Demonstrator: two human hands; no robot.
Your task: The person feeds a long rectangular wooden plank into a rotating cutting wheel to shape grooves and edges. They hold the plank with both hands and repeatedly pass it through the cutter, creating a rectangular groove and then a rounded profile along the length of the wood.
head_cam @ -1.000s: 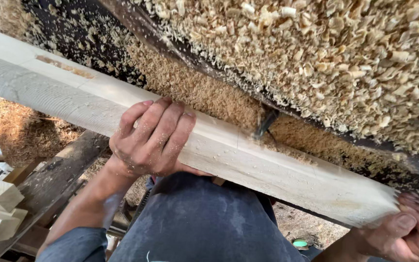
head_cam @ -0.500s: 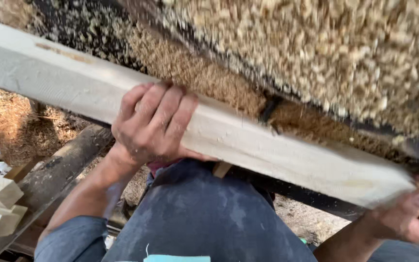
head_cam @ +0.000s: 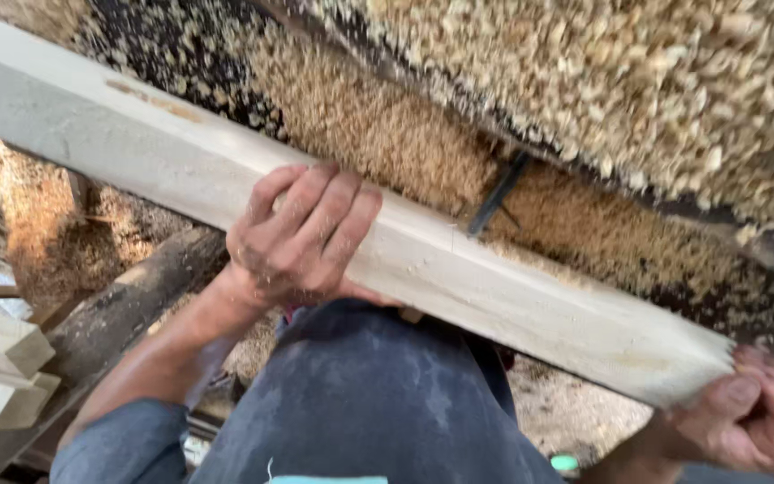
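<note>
Pale wooden plank [head_cam: 459, 269] being held slantwise across the sawdust-covered surface [head_cam: 638, 99], left hand [head_cam: 302, 237] being clenched over its middle (fingers on top), right hand [head_cam: 745, 417] gripping its near end.

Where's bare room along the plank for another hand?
Free: plank face between the left hand and the right hand, and the long stretch left of the left hand. Crowded: sawdust packs the machine bed above; the person's lap sits below.

Plank [head_cam: 226, 170] left end off-frame — right hand [head_cam: 745, 421] blurred, partly cut off.
</note>
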